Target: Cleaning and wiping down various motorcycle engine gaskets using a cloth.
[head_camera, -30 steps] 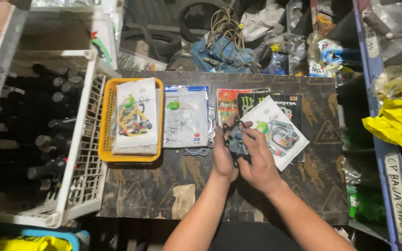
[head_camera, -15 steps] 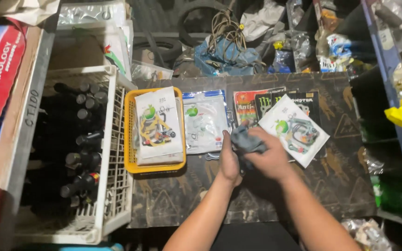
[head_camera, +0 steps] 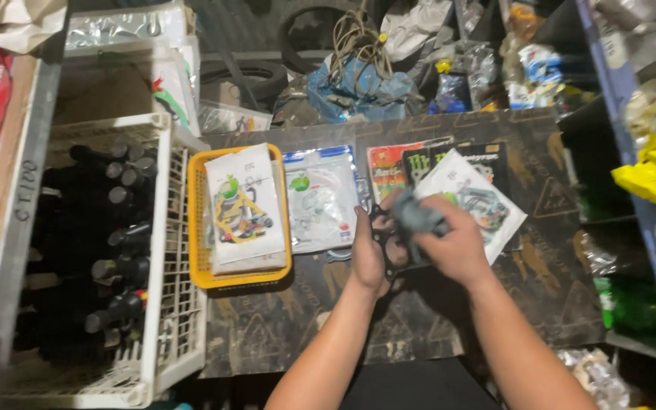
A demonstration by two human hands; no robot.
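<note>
Item in hand: a thin dark gasket (head_camera: 380, 241), gripped by the left hand (head_camera: 370, 254) above the desk (head_camera: 282, 334); the right hand (head_camera: 457, 243) is closing on a grey folded piece (head_camera: 415, 216) against it. Packed: printed white packets (head_camera: 241, 205) are lying in the yellow tray (head_camera: 199, 228). Outstanding, by appearance: one clear packet (head_camera: 320, 197) and one white packet (head_camera: 487, 201) are lying loose beside the tray. White crate (head_camera: 172, 304) of dark bottles is sitting at left.

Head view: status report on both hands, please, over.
Left hand and right hand both gripping grey part. Packet beneath. Nothing blocking.
</note>
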